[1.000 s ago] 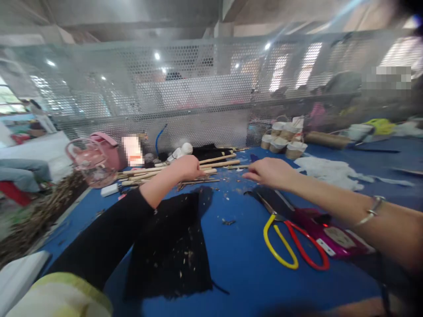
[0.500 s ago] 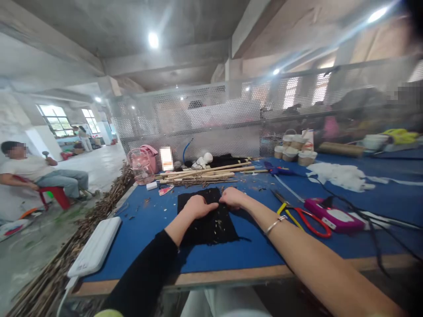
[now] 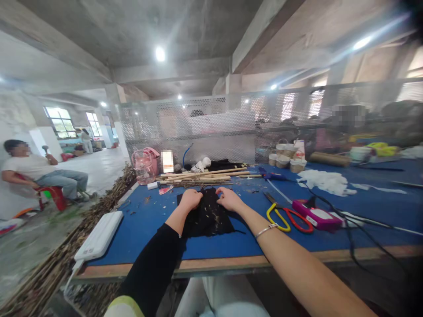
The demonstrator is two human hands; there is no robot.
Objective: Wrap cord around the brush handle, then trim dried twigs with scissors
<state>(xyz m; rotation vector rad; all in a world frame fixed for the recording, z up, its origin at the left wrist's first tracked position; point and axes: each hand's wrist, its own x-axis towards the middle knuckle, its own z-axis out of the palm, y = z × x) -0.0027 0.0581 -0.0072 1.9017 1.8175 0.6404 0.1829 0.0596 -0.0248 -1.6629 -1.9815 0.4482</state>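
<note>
A piece of black cloth lies on the blue table, with pale bits scattered over it. My left hand is closed at the cloth's upper left part, its fingertips pinching the fabric. At the upper right edge, my right hand has its fingers curled and closed on the cloth. Between the hands the fabric is slightly rumpled. A loose thread trails from its lower right corner.
Beyond the cloth lie wooden sticks. To the right are red-and-yellow scissors, a purple box, cables, a glue gun and white material. A white power bank lies left. A person sits far left.
My hands have moved apart along the cloth's upper edge, the left one shifting left. The camera view has tilted and turned slightly, so the table things appear shifted.
</note>
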